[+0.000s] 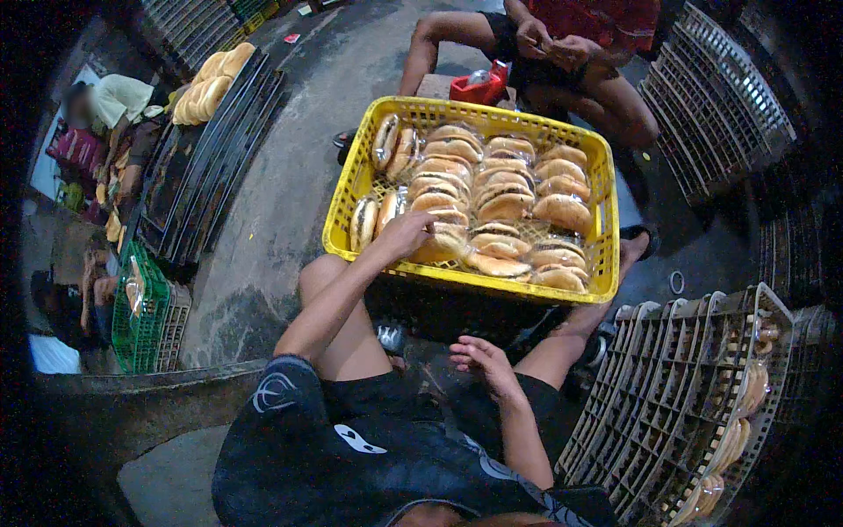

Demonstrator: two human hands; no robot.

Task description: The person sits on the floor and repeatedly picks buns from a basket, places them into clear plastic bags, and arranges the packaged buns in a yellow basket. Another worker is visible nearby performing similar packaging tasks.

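A yellow plastic basket (616, 197) filled with rows of bagged filled buns (506, 191) stands in front of me. My left hand (409, 235) reaches over the basket's near side and touches a bagged bun (442, 242) in the near row; its fingertips are partly hidden, so a grip on the bun cannot be told. Away from the basket, my right hand (484, 362) hovers above my lap, fingers apart, holding nothing. At the basket's left end several bagged buns (364, 224) stand on edge.
Across the basket sits a person, both hands (550, 45) together, behind a red tape dispenser (481, 84). Stacked crates (658, 388) with bagged buns rise at right. Dark trays (217, 158) topped with buns (212, 85), a green crate (146, 309) and other people are at left.
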